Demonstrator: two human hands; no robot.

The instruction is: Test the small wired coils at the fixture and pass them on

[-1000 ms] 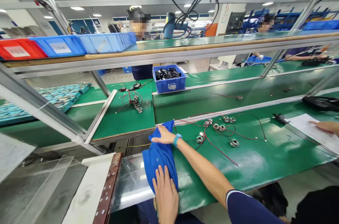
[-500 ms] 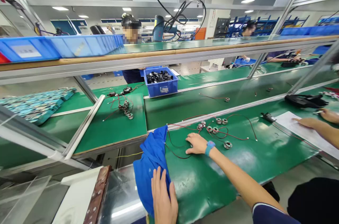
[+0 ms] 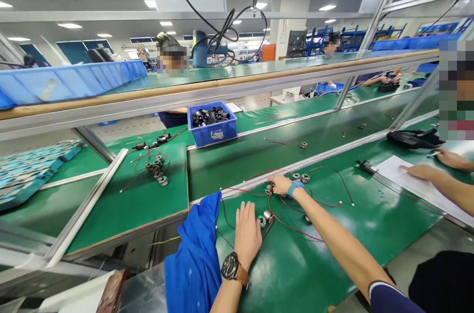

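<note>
My left hand [image 3: 247, 231], with a watch [image 3: 230, 266] on its wrist, lies palm down on the green work surface, fingers stretched out. Right beside its thumb are small round motor parts [image 3: 267, 216] with red wires. My right hand [image 3: 281, 184], wearing a blue wristband [image 3: 295, 187], reaches farther forward, fingers bent down around a small metal motor part [image 3: 269, 189]; the fingertips are partly hidden. Two similar parts [image 3: 300, 177] sit just past the wristband, and another [image 3: 307, 218] shows partly behind my forearm. A crumpled blue cloth [image 3: 192, 254] lies left of my left hand.
A blue bin [image 3: 214, 135] of black parts stands across the bench. More wired parts [image 3: 157, 170] lie on the left board [image 3: 148, 214]. A co-worker's hand [image 3: 418, 172] rests on white paper [image 3: 394, 167] at right. A metal-framed shelf [image 3: 222, 87] crosses above.
My left hand has moved forward from the cloth onto the green surface. My right hand has shifted to the motor parts farther back. Motor parts now lie beside my left thumb. The view has turned.
</note>
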